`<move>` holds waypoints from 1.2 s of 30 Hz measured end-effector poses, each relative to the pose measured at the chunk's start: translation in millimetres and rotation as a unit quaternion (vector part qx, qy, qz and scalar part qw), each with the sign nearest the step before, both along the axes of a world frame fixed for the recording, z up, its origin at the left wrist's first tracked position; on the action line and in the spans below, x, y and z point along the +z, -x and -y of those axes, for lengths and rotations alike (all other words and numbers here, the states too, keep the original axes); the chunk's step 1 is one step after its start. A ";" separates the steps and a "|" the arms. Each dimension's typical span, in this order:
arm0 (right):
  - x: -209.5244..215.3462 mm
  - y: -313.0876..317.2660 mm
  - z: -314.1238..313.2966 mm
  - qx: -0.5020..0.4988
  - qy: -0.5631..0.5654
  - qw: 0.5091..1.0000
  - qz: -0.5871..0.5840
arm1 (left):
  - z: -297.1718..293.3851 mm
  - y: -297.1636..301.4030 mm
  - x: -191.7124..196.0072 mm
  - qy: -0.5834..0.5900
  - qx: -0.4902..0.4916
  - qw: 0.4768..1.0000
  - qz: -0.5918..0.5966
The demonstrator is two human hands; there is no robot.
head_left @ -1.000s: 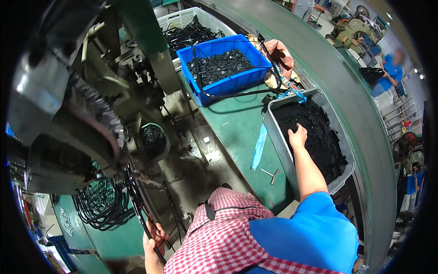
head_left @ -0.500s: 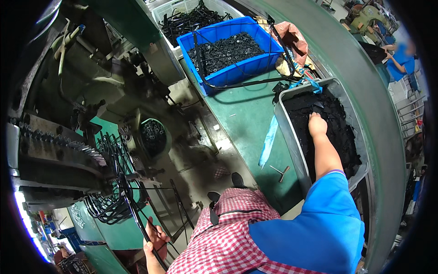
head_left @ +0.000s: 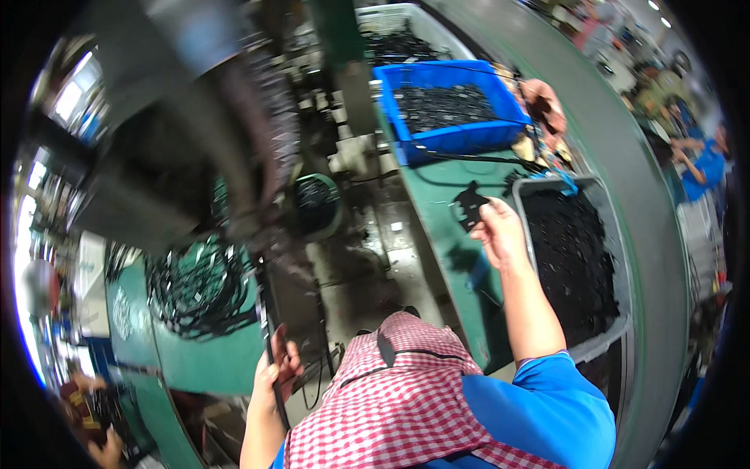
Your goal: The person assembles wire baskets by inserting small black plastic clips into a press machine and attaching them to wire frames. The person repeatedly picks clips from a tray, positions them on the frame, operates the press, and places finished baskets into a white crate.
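The right hand pinches a flat black piece with uneven edges between thumb and fingers, holding it over the green tabletop. The left hand, lower and well apart from the right, has its fingers loosely curled around a slim black rod, which slants up and away from it toward a large machine. That machine is blurred, so where the rod's far end sits cannot be told.

Just to the right of the right hand stands a grey bin filled with dark pieces. Beyond the same hand, farther along the tabletop, is a blue crate of small dark parts; a pinkish bag sits close to the crate's right side, and a pale crate of dark strips lies behind it. Ahead of the left hand, slightly to its right, is a round container with dark contents. To the left of the left hand, a heap of black loops rests on another green surface.
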State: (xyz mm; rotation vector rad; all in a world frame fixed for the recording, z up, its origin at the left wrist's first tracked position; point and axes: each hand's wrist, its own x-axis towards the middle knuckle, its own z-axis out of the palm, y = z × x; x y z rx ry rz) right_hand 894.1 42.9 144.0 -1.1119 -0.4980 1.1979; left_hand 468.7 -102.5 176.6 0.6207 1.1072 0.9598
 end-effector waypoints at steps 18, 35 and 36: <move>34.9 283.6 -65.9 0.272 -0.131 0.933 0.196 | -16.6 51.3 -14.7 -0.074 -0.146 0.986 0.017; 42.8 272.2 -86.7 0.332 -0.009 0.876 0.349 | -20.3 58.1 -33.6 -0.082 -0.145 0.981 0.097; 32.6 272.6 -91.2 0.319 -0.033 0.869 0.377 | -20.4 58.1 -32.8 -0.079 -0.144 0.983 0.088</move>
